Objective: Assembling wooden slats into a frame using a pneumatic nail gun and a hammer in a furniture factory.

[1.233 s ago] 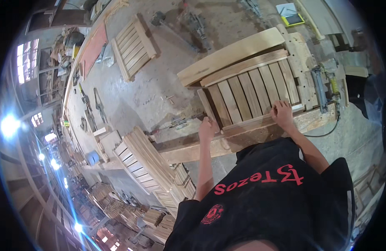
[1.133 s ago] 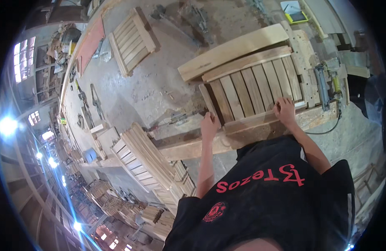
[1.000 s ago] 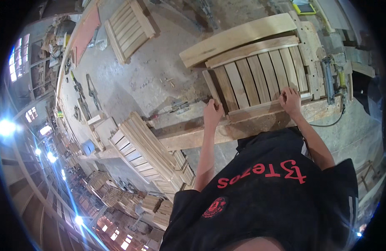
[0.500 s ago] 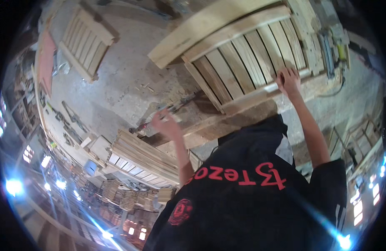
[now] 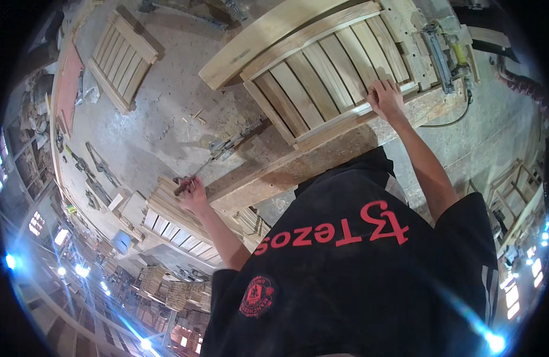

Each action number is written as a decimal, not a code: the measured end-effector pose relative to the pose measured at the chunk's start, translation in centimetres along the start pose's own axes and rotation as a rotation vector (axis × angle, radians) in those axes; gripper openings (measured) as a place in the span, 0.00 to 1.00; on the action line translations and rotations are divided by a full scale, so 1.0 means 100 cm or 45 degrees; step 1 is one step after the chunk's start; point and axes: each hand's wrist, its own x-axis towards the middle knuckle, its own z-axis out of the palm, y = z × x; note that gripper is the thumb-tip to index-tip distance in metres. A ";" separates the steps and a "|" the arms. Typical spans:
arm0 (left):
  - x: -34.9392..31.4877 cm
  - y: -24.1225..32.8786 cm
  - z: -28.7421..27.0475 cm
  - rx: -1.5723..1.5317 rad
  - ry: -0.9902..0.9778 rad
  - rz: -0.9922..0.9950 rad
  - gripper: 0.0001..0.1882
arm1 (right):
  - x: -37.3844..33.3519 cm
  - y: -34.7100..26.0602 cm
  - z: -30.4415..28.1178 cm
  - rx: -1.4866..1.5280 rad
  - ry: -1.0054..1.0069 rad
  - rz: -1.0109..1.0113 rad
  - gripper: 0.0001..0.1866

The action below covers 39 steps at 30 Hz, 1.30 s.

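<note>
A slatted wooden panel [image 5: 322, 77] lies on the workbench in front of me, its pale slats set in a frame. My right hand [image 5: 386, 100] rests at the panel's near right edge, fingers curled down over the slats; whatever lies under the fingertips is hidden. Far to the left, my left hand [image 5: 193, 194] is closed around a small dark tool [image 5: 181, 187] by the bench's left end. The tool's exact kind is not clear. The bench's worn wooden front beam [image 5: 274, 178] runs between my hands.
A thick curved board [image 5: 227, 70] borders the panel's far side. Metal clamps [image 5: 438, 59] stand at its right. A second slatted panel [image 5: 123, 62] lies on the floor at the far left. Stacked slatted panels [image 5: 179, 229] are near my left forearm. A metal bar tool [image 5: 230, 146] lies beyond the beam.
My left hand has moved left and toward me and has closed on the dark tool. My right hand stays at the panel's near edge. The whole view has shifted slightly.
</note>
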 end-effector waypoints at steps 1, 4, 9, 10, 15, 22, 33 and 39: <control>-0.028 -0.015 0.008 -0.055 -0.110 0.102 0.38 | -0.006 0.007 -0.002 -0.024 0.019 0.027 0.08; -0.103 -0.041 0.026 0.066 -0.403 0.381 0.45 | -0.007 0.013 -0.007 0.067 0.110 0.069 0.07; -0.149 -0.064 0.055 1.232 -0.820 0.484 0.36 | -0.005 0.010 -0.001 0.083 0.115 0.120 0.07; -0.160 -0.069 0.067 1.547 -1.067 0.583 0.30 | -0.007 0.012 0.002 0.081 0.125 0.101 0.06; -0.157 -0.064 0.098 1.800 -1.365 0.193 0.34 | -0.004 0.013 -0.006 0.090 0.212 0.137 0.06; -0.165 -0.058 0.103 2.063 -1.401 0.161 0.32 | -0.001 0.013 -0.007 0.185 0.109 0.146 0.09; -0.163 -0.088 0.101 2.128 -1.197 0.729 0.24 | 0.004 0.009 -0.014 0.107 0.057 0.175 0.07; -0.167 -0.088 0.113 2.237 -1.258 0.654 0.25 | 0.005 0.010 -0.004 0.032 0.081 0.158 0.12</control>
